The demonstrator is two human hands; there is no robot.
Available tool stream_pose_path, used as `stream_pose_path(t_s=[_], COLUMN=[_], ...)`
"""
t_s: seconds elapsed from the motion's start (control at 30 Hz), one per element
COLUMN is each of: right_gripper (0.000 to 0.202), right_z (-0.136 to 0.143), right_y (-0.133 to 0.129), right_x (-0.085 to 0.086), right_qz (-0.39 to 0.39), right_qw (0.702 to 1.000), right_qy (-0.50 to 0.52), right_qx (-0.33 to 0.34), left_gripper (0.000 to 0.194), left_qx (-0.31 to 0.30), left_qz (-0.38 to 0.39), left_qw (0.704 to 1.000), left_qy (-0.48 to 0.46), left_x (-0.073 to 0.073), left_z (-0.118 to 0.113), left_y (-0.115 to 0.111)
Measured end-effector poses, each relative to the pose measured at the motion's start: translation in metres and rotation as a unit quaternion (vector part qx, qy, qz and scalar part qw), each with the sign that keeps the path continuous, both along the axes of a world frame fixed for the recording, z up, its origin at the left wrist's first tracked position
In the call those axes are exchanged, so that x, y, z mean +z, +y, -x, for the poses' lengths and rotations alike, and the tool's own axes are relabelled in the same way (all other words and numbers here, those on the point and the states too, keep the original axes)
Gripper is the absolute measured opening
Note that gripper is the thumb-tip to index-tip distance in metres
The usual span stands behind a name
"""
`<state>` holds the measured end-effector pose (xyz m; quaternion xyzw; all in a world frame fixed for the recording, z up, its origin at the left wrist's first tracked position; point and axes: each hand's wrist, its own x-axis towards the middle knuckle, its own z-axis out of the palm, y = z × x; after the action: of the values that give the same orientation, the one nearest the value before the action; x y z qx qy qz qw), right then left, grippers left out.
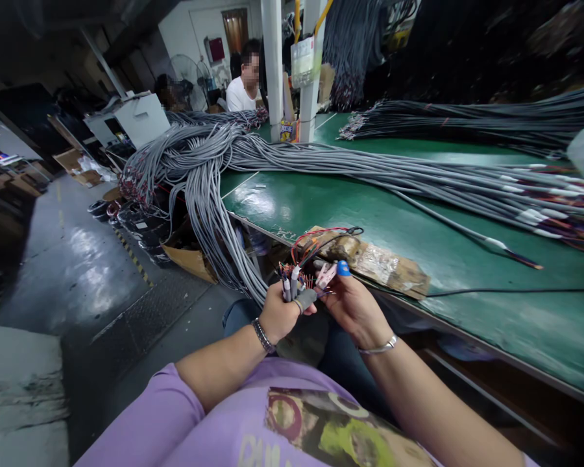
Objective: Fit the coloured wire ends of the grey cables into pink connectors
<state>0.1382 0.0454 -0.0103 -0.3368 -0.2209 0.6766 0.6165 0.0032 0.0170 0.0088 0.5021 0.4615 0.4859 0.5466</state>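
Observation:
My left hand [283, 312] is wrapped round the ends of several grey cables [238, 250], with a grey cover on its thumb. Thin coloured wires [310, 280] fan out from the cable ends between my hands. My right hand [353, 305], with a blue cover on one fingertip, pinches beside a pale pink clip-like piece [326, 275] near those wires; exactly what its fingers grip is too small to tell. Just beyond my hands, a taped cardboard piece [389, 267] lies at the table edge, with a loop of red and black wire [321, 235] on its left end.
A long grey cable bundle [350, 165] lies across the green table [316, 204]. Dark cables [467, 123] lie farther back. White posts [272, 71] rise from the table, and a person [241, 94] sits beyond. Cable coils [148, 224] and an open carton [189, 256] stand below left.

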Motion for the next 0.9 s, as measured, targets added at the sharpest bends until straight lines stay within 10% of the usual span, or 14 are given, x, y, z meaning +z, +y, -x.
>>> stream_pose_path(t_s=[0.6, 0.9], right_gripper=[0.041, 0.031], right_z=[-0.007, -0.003], right_y=[-0.008, -0.013], right_x=[0.003, 0.002], right_qz=[0.010, 0.021], right_qw=[0.993, 0.999], right_qy=[0.043, 0.010], right_qx=[0.113, 0.037], left_gripper=[0.037, 0.031], left_qx=[-0.004, 0.035], left_qz=[-0.025, -0.051], left_qw=[0.999, 0.997], left_qy=[-0.023, -0.040], left_x=[-0.005, -0.001], left_z=[0.008, 0.008], left_y=[-0.008, -0.007])
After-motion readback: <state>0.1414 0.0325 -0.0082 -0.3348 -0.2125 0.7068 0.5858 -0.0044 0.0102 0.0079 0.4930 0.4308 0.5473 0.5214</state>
